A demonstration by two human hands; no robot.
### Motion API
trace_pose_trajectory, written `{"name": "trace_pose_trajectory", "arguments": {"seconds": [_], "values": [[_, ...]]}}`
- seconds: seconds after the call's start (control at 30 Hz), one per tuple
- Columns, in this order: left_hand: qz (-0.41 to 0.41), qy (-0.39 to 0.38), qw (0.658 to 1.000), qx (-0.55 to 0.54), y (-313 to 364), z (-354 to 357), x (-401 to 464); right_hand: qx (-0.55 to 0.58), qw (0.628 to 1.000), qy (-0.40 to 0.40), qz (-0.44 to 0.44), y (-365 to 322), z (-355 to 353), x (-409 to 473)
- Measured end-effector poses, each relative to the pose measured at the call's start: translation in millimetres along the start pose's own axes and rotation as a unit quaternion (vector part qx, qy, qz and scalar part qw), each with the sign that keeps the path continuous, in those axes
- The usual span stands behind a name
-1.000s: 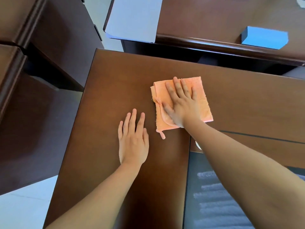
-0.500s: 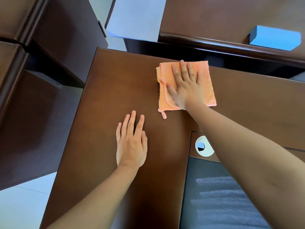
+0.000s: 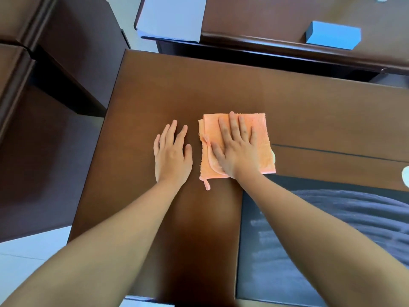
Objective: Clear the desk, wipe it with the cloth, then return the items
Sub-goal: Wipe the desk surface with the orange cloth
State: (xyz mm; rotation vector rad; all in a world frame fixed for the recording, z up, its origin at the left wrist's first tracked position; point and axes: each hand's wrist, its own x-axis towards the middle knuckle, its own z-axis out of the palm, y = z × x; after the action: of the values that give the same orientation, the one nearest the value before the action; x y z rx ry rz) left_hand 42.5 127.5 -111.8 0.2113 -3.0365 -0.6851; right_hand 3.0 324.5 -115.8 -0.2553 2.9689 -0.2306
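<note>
A folded orange cloth (image 3: 259,134) lies flat on the dark brown wooden desk (image 3: 155,91), near its middle. My right hand (image 3: 236,147) presses down on the cloth with the palm flat and the fingers spread, covering most of it. A small hanging loop sticks out at the cloth's near left corner. My left hand (image 3: 171,154) rests flat on the bare desk just left of the cloth, fingers apart, holding nothing.
A blue box (image 3: 333,37) and a white sheet of paper (image 3: 172,17) lie on a second desk beyond. A dark pad (image 3: 276,251) covers the near right of the desk. Dark cabinets (image 3: 66,52) stand to the left, pale floor (image 3: 26,258) below them.
My right hand pushed the cloth toward the far edge, then drew it back toward me to the desk's middle. My left hand stayed flat on the desk.
</note>
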Motion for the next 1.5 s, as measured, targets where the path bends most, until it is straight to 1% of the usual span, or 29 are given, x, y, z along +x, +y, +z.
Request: {"name": "trace_pose_trajectory", "arguments": {"seconds": [0.07,0.13,0.27,0.37,0.5,0.7,0.83,0.97,1.13,1.33,1.5], "values": [[0.015,-0.012,0.999,-0.028,-2,-5,-5,-0.01,1.0,0.003,0.002,-5,5,-29],[0.039,-0.004,0.999,-0.035,-5,-10,-22,-0.015,1.0,0.0,0.003,-10,9,-55],[0.063,0.006,0.998,-0.015,-8,-13,-94,-0.018,1.0,-0.006,0.008,-20,17,-104],[0.057,0.004,0.998,-0.008,-13,-13,-144,-0.02,1.0,-0.009,0.009,-26,23,-143],[0.038,0.0,0.999,-0.032,-19,-17,-190,-0.024,0.999,-0.023,0.013,-36,31,-194],[0.026,-0.001,0.996,-0.084,-14,-19,-220,-0.013,1.0,-0.022,0.015,-48,44,-268],[0.026,0.005,0.995,-0.094,-4,-15,-227,-0.007,1.0,-0.009,0.013,-50,51,-300],[0.038,0.005,0.995,-0.09,4,-10,-226,0.005,1.0,0.002,-0.006,-44,52,-305],[0.042,0.007,0.997,-0.071,11,-6,-206,0.017,1.0,0.015,-0.02,-31,53,-284],[0.029,0.014,0.997,-0.072,25,-3,-172,0.015,0.999,0.006,-0.029,-4,44,-232],[0.025,0.003,0.998,-0.059,42,9,-149,0.014,0.999,0.004,-0.035,19,31,-183]]}}
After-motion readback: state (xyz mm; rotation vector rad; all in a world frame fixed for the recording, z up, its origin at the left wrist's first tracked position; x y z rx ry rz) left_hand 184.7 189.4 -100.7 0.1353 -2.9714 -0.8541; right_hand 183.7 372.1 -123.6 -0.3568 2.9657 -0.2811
